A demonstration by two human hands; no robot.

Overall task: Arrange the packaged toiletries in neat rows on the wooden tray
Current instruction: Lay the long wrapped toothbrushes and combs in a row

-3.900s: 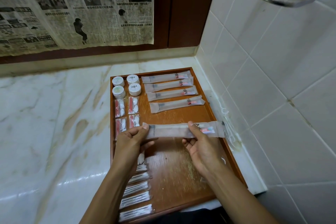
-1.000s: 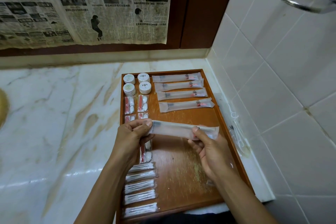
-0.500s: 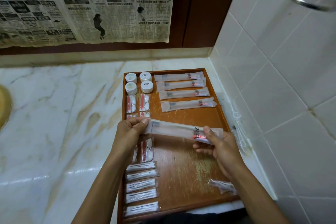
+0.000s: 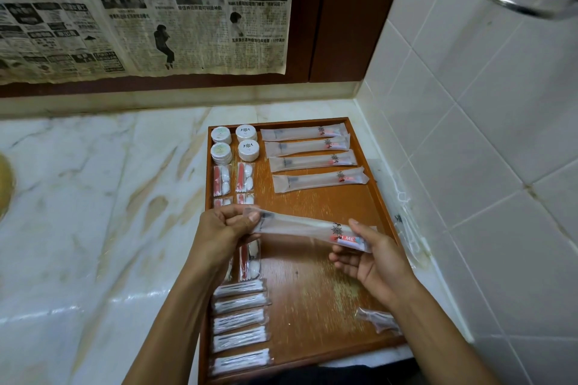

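Both hands hold one long clear packet (image 4: 300, 226) level above the middle of the tray (image 4: 316, 300). The left hand (image 4: 223, 233) pinches the packet's 9 o'clock end, its grip closed with thumb and curled fingers on the plastic. The right hand (image 4: 372, 259) takes the 3 o'clock end, where the red label shows: the thumb lies on top and the fingers support it from below, loosely curled.

The tray sits on the marble tabletop (image 4: 93, 197), close to the tiled wall (image 4: 469, 134) at 3 o'clock. At the tray's 12 o'clock end, four matching long packets (image 4: 312, 159) lie in a row, one below the other, each slightly tilted. At 11 o'clock stand four round white jars (image 4: 234, 144), two by two. Below them come small red-and-white packets (image 4: 233, 180) in two columns, partly hidden by the left hand. At 7 o'clock five packets of white sticks (image 4: 240, 325) lie stacked in a column along the tray's edge. A small crumpled clear packet (image 4: 378, 320) lies alone at 5 o'clock, by the right forearm. Newspaper (image 4: 140, 9) covers the wall at 12 o'clock.
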